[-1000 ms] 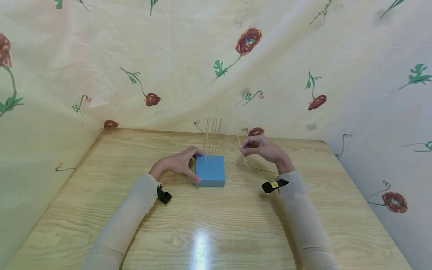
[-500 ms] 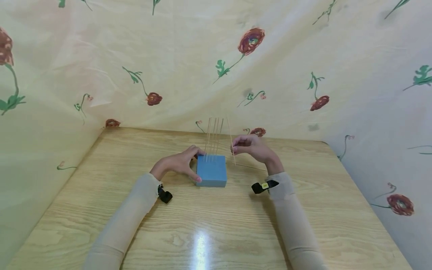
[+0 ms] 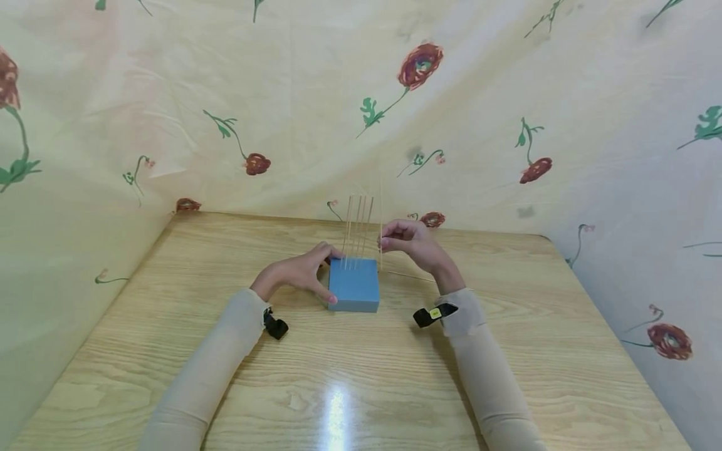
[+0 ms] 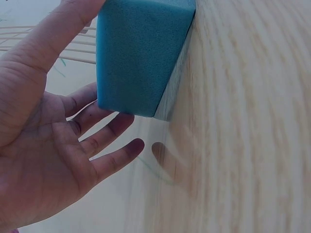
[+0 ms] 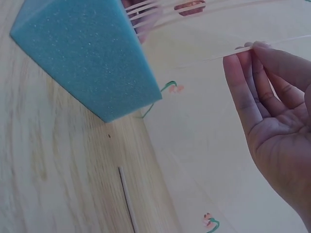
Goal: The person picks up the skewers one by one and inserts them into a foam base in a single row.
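A blue foam block (image 3: 354,285) sits on the table, with several thin wooden skewers (image 3: 348,232) standing upright in its top near the back left. My left hand (image 3: 301,270) grips the block at its left side, thumb at the front corner and fingers around the back. In the left wrist view, the thumb presses the foam block (image 4: 138,58) while the lower fingers spread behind it. My right hand (image 3: 416,245) pinches another skewer (image 3: 381,210) between thumb and fingertips, nearly upright, just right of the block's back edge. In the right wrist view, its lower end points past the foam block (image 5: 92,58).
One loose skewer (image 3: 414,277) lies on the wooden table (image 3: 293,376) right of the block, partly behind my right wrist. A flower-printed cloth (image 3: 316,94) hangs behind the table's far edge and along both sides.
My right hand has moved left toward the block, and the skewer it pinches has gone from leaning to nearly upright. My left hand has stayed on the block.
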`<state>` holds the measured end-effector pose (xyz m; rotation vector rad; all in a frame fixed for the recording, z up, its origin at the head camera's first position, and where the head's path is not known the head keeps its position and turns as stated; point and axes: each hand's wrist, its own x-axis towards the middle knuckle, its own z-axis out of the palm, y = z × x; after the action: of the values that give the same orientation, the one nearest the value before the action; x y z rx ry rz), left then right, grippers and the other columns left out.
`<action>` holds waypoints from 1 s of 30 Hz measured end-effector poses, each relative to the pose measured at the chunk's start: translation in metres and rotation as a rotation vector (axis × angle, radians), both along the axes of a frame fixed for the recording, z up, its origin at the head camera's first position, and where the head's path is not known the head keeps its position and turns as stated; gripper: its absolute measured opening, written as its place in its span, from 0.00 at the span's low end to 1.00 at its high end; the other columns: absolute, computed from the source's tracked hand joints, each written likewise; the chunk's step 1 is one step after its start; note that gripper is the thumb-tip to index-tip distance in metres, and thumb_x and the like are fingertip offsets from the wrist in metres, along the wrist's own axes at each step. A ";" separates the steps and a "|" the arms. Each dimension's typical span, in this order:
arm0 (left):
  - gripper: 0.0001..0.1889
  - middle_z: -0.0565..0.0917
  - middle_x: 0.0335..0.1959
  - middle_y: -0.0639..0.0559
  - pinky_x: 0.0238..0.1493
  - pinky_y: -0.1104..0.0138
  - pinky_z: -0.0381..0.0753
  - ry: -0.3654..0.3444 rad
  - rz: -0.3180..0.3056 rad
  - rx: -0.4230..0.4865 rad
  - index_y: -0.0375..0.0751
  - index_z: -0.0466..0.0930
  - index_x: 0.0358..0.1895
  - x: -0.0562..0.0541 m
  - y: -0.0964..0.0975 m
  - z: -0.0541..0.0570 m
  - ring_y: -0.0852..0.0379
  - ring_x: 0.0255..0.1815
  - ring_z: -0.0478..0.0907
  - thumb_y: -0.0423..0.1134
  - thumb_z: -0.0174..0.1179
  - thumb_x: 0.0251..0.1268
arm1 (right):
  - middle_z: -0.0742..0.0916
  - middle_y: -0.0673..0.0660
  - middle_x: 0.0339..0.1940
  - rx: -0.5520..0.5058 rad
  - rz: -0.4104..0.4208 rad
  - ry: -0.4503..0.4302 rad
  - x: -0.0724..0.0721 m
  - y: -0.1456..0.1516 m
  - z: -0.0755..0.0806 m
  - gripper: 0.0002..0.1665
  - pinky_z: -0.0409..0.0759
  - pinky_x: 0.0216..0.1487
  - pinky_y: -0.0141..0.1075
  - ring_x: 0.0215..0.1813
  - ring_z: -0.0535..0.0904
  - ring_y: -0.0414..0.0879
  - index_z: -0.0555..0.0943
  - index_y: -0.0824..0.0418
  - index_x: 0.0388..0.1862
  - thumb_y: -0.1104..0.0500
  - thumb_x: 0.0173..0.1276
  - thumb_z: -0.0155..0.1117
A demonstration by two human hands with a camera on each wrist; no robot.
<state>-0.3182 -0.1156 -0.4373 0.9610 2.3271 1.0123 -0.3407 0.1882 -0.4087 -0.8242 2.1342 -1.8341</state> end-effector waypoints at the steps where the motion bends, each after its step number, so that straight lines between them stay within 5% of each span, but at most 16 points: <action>1: 0.48 0.60 0.71 0.40 0.75 0.48 0.64 0.000 0.001 0.000 0.39 0.59 0.74 0.000 0.000 0.000 0.41 0.73 0.61 0.47 0.79 0.54 | 0.87 0.53 0.38 -0.005 -0.005 -0.001 0.000 -0.001 0.000 0.11 0.86 0.51 0.38 0.41 0.86 0.43 0.78 0.77 0.47 0.68 0.73 0.64; 13: 0.49 0.60 0.70 0.40 0.75 0.48 0.63 -0.001 0.010 -0.002 0.38 0.59 0.74 -0.002 -0.001 0.000 0.41 0.73 0.61 0.48 0.79 0.54 | 0.87 0.53 0.38 -0.056 -0.045 0.014 0.001 -0.015 -0.004 0.06 0.86 0.50 0.38 0.41 0.86 0.44 0.82 0.69 0.44 0.66 0.73 0.65; 30: 0.48 0.61 0.69 0.40 0.75 0.47 0.63 -0.018 0.017 0.011 0.39 0.60 0.73 -0.002 0.000 0.000 0.41 0.73 0.62 0.48 0.79 0.53 | 0.88 0.52 0.37 -0.087 -0.059 0.008 0.002 -0.027 -0.009 0.07 0.86 0.52 0.49 0.39 0.86 0.44 0.81 0.73 0.44 0.69 0.72 0.65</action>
<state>-0.3205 -0.1154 -0.4378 0.9345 2.3209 1.0374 -0.3392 0.1615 -0.4175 -0.7961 2.1181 -1.9686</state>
